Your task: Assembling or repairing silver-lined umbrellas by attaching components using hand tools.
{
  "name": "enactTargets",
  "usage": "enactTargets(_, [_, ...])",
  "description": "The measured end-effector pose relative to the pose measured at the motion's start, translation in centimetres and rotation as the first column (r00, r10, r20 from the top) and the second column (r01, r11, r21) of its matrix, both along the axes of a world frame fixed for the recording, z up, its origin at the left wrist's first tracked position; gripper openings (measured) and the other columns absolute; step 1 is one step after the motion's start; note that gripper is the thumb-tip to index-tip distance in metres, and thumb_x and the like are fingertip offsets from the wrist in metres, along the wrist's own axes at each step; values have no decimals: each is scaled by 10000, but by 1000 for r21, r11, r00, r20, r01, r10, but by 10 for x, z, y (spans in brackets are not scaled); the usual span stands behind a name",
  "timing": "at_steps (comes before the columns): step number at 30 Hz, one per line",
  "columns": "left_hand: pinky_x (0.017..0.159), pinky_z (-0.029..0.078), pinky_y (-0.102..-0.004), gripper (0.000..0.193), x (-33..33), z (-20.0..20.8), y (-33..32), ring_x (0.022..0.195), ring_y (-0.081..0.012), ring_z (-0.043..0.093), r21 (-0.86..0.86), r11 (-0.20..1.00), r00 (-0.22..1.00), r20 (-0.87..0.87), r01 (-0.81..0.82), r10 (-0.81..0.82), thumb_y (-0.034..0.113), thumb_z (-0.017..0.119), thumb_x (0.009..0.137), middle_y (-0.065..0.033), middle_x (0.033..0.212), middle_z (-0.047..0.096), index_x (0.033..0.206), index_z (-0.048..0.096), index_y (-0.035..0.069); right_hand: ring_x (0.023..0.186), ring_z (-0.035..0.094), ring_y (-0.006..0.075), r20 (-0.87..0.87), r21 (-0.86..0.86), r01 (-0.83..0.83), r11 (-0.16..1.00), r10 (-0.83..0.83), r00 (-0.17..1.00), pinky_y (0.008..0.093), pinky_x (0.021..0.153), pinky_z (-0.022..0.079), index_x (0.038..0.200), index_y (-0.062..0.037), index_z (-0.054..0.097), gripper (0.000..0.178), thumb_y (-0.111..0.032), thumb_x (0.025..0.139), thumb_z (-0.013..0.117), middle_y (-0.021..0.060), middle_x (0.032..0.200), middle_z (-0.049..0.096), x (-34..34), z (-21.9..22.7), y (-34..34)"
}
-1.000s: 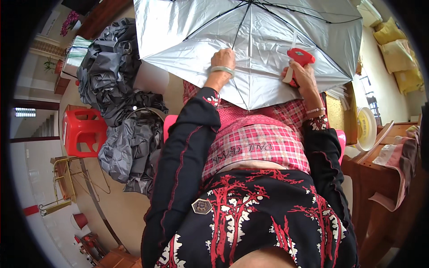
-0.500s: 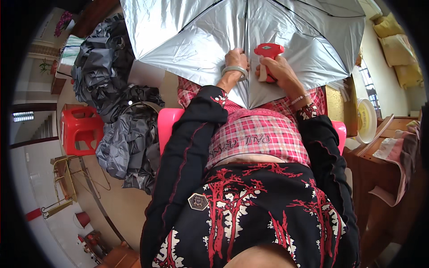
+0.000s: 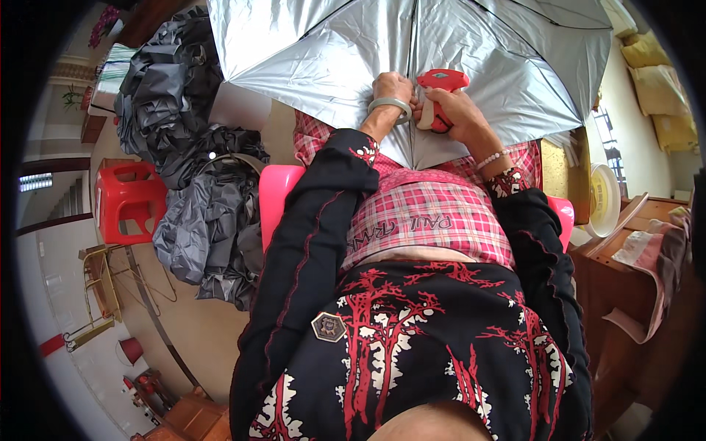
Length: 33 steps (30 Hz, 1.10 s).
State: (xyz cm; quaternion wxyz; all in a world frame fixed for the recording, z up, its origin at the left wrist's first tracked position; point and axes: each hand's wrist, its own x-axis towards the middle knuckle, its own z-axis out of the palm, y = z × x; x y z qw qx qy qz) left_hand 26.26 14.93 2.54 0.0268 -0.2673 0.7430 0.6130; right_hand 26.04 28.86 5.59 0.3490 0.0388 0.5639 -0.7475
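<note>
Umbrella canopy: silver (image 3: 309, 62), spread with its dark ribs (image 3: 412, 33) showing; it lies over the person's lap, one corner pointing toward the waist, its upper part running out of view.
Left hand: the left hand (image 3: 393, 88), a pale bangle at its wrist, rests on the canopy near that corner, just left of the middle rib; its fingers curl under, and I cannot tell whether they pinch the fabric.
Right hand: the right hand (image 3: 457, 112) wraps firmly around a red hand tool (image 3: 444, 78) with a white trigger, just right of the rib; the two hands are close together.
Lap: red plaid cloth (image 3: 434, 213), below the canopy's near corner.
Left of the canopy: heaped dark grey fabric (image 3: 173, 95); a red stool (image 3: 132, 198) beyond it.
Right of the canopy: a pale round tub (image 3: 606, 198).
</note>
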Motion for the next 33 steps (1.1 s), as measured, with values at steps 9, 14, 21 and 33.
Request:
enactTargets(9, [390, 446, -274, 216, 3, 4, -3, 431, -170, 549, 54, 995, 996, -28, 84, -82, 123, 469, 821, -121, 608, 594, 771, 573, -60, 703, 615, 258, 248, -199, 7, 980, 44, 968, 371, 624, 525, 1029, 43, 468, 286, -168, 838, 485, 169, 811, 597, -3, 10, 14])
enactTargets(14, [364, 422, -272, 210, 3, 5, -6, 400, -158, 519, 106, 988, 992, -62, 116, -110, 119, 467, 836, -102, 579, 582, 750, 570, -42, 701, 609, 247, 205, -238, -65, 969, 115, 972, 371, 638, 524, 1020, 24, 488, 281, -193, 841, 489, 149, 817, 600, -7, 3, 18])
enactTargets(21, [377, 408, -246, 186, 7, 8, -6, 431, -116, 495, 171, 980, 994, -70, 99, -88, 124, 485, 841, -67, 605, 571, 758, 570, -19, 685, 606, 246, 162, -182, -103, 978, 133, 978, 372, 600, 523, 993, 18, 459, 239, -177, 854, 445, 147, 774, 585, -6, 7, 16])
enactTargets(33, [349, 392, -256, 175, 5, 6, -4, 420, -130, 498, 157, 986, 997, -65, 54, -44, 102, 458, 811, -83, 605, 570, 763, 562, -30, 695, 602, 236, 161, -243, -107, 964, 149, 976, 380, 616, 522, 1017, -5, 467, 258, -190, 839, 492, 128, 798, 582, -6, 3, 21])
